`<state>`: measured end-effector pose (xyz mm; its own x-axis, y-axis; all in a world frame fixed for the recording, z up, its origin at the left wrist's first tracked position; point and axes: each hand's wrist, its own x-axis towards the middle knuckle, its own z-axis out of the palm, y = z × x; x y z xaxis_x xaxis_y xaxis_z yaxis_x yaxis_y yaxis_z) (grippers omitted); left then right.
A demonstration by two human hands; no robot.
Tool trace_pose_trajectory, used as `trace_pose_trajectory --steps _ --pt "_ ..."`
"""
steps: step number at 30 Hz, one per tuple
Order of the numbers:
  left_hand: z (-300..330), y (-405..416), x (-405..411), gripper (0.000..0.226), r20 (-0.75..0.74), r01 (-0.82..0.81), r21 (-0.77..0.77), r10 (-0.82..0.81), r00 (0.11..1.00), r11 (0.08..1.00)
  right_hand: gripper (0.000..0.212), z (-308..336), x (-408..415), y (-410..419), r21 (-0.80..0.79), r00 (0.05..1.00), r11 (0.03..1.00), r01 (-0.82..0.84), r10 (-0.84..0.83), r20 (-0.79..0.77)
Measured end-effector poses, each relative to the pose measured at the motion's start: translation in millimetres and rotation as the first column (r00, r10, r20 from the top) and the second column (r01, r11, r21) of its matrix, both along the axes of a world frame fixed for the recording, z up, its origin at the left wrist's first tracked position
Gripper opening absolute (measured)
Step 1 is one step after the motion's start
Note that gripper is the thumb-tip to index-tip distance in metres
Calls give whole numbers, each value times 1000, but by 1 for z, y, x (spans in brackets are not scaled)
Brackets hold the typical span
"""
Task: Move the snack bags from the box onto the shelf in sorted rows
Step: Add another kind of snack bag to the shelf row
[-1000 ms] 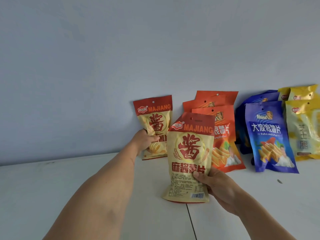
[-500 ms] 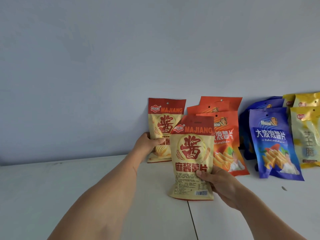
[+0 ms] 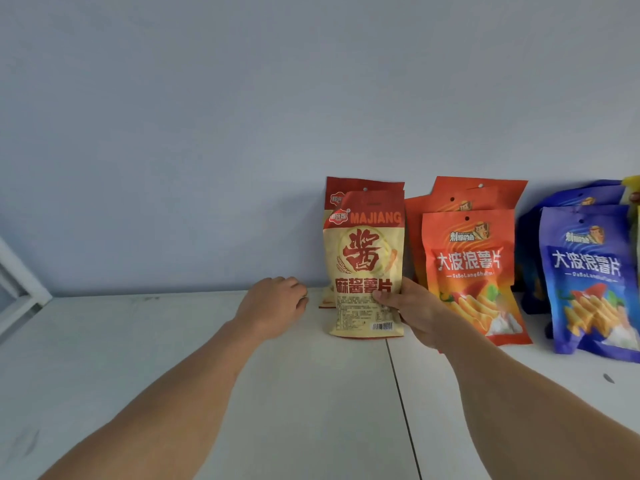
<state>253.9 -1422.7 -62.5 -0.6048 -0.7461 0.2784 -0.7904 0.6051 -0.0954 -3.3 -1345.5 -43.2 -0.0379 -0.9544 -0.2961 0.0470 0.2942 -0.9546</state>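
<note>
My right hand (image 3: pixel 412 310) grips a cream and red MAJIANG snack bag (image 3: pixel 363 258) by its lower right side and holds it upright on the white shelf (image 3: pixel 311 393). Right behind it a second MAJIANG bag (image 3: pixel 349 187) leans on the wall, mostly hidden. My left hand (image 3: pixel 273 304) hovers just left of both bags with loosely curled fingers, holding nothing. Orange bags (image 3: pixel 467 268) stand in a row to the right, then blue bags (image 3: pixel 588 271).
A yellow bag (image 3: pixel 632 183) peeks in at the right edge. A grey wall rises behind the shelf. A white frame (image 3: pixel 17 289) stands at the far left. A seam runs down the shelf below the held bag. The box is out of view.
My left hand let go of the rear MAJIANG bag and drew back to the left. My right hand moved the front bag back, directly in front of the rear one.
</note>
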Motion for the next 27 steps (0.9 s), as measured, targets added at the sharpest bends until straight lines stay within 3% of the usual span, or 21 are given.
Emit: trace_pose_trajectory --steps 3,14,22,27 --pt "-5 0 3 26 3 47 -61 -47 999 997 29 -4 3 -16 9 999 1000 20 -19 -27" --pt "-12 1 -16 33 -40 74 43 -73 997 996 23 -21 8 -45 -29 976 985 169 -172 -132" --pt "-14 7 -19 37 11 34 141 -35 999 990 42 -17 13 -41 -24 945 960 278 -278 -174" --pt "-5 23 -16 37 47 -21 153 14 999 988 59 -12 30 -11 -40 864 959 282 -272 -423"
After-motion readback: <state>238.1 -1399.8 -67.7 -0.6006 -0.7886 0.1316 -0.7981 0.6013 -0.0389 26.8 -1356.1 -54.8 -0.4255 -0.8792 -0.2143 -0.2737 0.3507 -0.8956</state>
